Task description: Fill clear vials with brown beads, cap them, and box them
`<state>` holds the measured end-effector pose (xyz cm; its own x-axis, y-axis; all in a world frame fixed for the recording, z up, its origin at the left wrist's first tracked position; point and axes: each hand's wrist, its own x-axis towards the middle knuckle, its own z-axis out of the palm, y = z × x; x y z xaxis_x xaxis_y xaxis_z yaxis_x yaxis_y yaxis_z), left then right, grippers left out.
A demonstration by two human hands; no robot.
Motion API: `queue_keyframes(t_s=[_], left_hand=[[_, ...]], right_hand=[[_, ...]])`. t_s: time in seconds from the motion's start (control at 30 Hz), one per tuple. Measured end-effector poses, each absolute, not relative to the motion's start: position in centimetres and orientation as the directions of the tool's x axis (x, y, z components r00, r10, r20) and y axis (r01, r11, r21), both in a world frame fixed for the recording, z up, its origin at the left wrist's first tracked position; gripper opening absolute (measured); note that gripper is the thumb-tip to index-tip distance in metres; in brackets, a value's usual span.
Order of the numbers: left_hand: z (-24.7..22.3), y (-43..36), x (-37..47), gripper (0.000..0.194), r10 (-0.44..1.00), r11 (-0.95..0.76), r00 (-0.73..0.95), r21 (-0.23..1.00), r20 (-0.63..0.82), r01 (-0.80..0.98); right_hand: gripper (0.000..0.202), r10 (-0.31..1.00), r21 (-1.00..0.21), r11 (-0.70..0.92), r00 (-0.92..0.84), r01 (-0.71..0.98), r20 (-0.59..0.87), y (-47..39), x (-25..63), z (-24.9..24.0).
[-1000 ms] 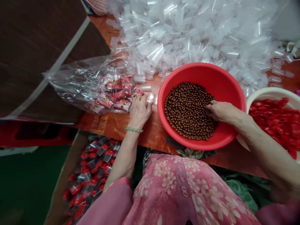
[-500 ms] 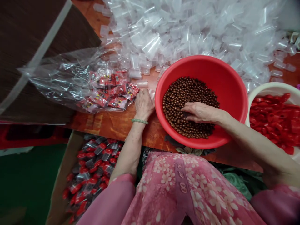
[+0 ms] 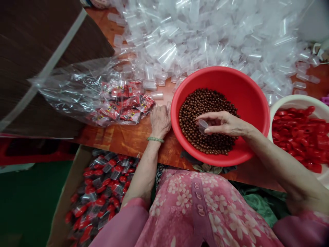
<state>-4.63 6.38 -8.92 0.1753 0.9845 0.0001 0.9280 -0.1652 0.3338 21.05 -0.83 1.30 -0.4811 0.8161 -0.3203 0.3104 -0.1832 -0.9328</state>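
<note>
A small clear plastic cup (image 3: 203, 127) is pinched between the thumb and fingers of my right hand (image 3: 222, 124). It is tilted above a heap of glossy brown balls (image 3: 195, 103) inside a red plastic basin (image 3: 180, 151). Just left of the basin's rim, my left hand (image 3: 160, 120) rests on the table with curled fingers. They close around a clear plastic container (image 3: 168, 107), largely hidden by the hand and basin. Close to that hand lie small red printed packets (image 3: 131, 103) in a clear bag (image 3: 74, 89) and a loose clear tube (image 3: 156, 95).
Many clear plastic containers (image 3: 205, 37) are piled across the back of the table (image 3: 102, 137). A white basin (image 3: 280, 103) of red caps (image 3: 300, 133) stands at right. Below the table's left front, a cardboard box (image 3: 63, 192) holds red-capped containers (image 3: 95, 199). A dark strapped box (image 3: 31, 44) stands at left.
My right hand has lifted slightly out of the brown balls, and the clear cup now shows between its fingers. My left hand stays beside the basin. The view has shifted a little.
</note>
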Motion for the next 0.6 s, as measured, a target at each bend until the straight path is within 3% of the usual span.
queue_keyframes(t_s=[0.13,0.23,0.37,0.5,0.6], left_hand=[[-9.2,5.9,-4.3,0.051,0.992,-0.128,0.127,0.351,0.026,0.928],[-9.2,5.5,-4.0,0.05,0.996,-0.092,0.093,0.369,0.017,0.925],[-9.3,5.3,-3.8,0.049,0.998,-0.059,0.065,0.385,-0.001,0.921],[-9.7,5.3,-3.9,0.049,0.998,-0.066,0.064,0.415,0.019,0.907],[-10.3,5.4,-4.2,0.05,0.997,-0.077,0.057,0.475,0.058,0.876]], right_hand=[[0.051,0.824,-0.944,-0.271,-0.462,0.189,-0.329,-0.7,21.4,0.9],[0.031,0.848,-0.899,-0.137,-0.42,0.417,-0.324,-0.3,22.2,0.7],[0.02,0.81,-0.505,0.215,-0.441,0.836,-0.386,-0.4,23.2,0.5],[0.025,0.744,-0.172,0.442,-0.467,0.88,-0.477,-1.3,23.6,0.0],[0.045,0.786,-0.063,0.474,-0.455,0.878,-0.418,-2.1,23.8,-0.5]])
